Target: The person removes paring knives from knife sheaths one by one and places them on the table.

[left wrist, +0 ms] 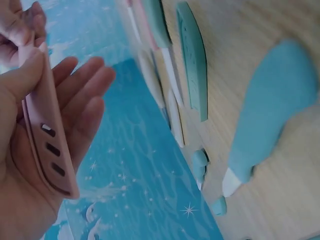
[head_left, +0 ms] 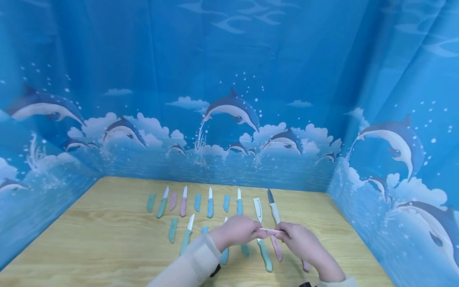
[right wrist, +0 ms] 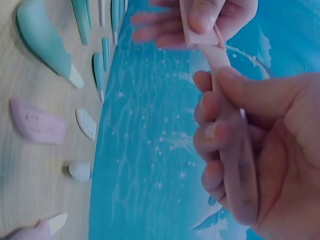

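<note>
In the left wrist view, my left hand [left wrist: 30, 165] pinches a pink knife sheath [left wrist: 47, 115] with slots along its side, thumb on top and the other fingers extended. My right hand [right wrist: 280, 130] grips a pink-handled knife [right wrist: 239, 175], its fingers curled round the handle. Sheath mouth and knife meet between the hands; the blade is mostly hidden, apparently inside the sheath. From the head, my left hand [head_left: 239, 231] and right hand [head_left: 299, 241] are held close together above the table, over a pink sheath [head_left: 276, 249] and a green-handled knife [head_left: 264, 257].
On the wooden table [head_left: 118, 239], knives and sheaths lie in rows, among them a blue-handled knife [head_left: 210, 205], a green sheath [head_left: 173, 230], a white sheath [head_left: 258, 209] and a dark-bladed knife [head_left: 274, 211]. A dolphin-printed curtain [head_left: 215, 59] surrounds the back and sides.
</note>
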`<state>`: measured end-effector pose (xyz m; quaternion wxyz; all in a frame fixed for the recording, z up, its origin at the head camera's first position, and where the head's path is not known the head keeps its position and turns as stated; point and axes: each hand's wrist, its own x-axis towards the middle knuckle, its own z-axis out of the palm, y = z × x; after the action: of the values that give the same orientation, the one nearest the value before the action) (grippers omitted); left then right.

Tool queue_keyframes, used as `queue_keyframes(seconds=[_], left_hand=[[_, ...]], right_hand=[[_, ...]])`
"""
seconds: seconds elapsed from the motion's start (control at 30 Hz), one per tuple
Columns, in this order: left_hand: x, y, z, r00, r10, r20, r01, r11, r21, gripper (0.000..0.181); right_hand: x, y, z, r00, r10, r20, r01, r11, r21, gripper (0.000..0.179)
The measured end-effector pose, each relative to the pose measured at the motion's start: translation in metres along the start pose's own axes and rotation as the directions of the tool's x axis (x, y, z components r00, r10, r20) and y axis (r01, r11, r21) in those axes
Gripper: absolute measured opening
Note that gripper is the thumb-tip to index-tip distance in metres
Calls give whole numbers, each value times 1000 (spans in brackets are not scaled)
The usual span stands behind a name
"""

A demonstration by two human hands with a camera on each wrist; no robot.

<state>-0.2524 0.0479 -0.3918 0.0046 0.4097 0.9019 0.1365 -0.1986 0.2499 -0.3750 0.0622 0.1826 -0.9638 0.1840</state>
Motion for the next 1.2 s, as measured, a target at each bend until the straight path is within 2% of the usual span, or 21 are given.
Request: queue_keyframes(seconds=[0.17, 0.23, 0.3, 0.5, 0.73, 0.9, 1.2], left_hand=[[-24, -1, 1, 998, -52, 31, 56, 987, -148, 31], [-31, -1, 2, 997, -66, 32, 71, 982, -177, 32], [-38, 0, 3, 997, -77, 21, 79, 979, -186, 32], [-49, 1, 7, 995, -102, -22, 98, 986, -131, 33], [-53, -2, 10, 994, -95, -57, 88, 989, -119, 36], [-52, -4, 9, 994, -66, -84, 59, 994, -89, 39], [-55, -3, 7, 996, -73, -56, 67, 993, -99, 38]], right_hand=[[0, -11, 6, 998, -64, 9, 64, 998, 17, 14], [0, -14, 8, 997, -82, 7, 82, 997, 15, 18], [0, -17, 10, 996, -93, 5, 93, 996, 8, 22], [-1, -23, 14, 993, -117, 27, 116, 993, 20, 23], [2, -23, 17, 985, -169, 20, 169, 986, 3, 23], [5, -21, 16, 978, -209, 4, 209, 978, -20, 19], [4, -20, 18, 975, -221, 22, 221, 975, -14, 20]])
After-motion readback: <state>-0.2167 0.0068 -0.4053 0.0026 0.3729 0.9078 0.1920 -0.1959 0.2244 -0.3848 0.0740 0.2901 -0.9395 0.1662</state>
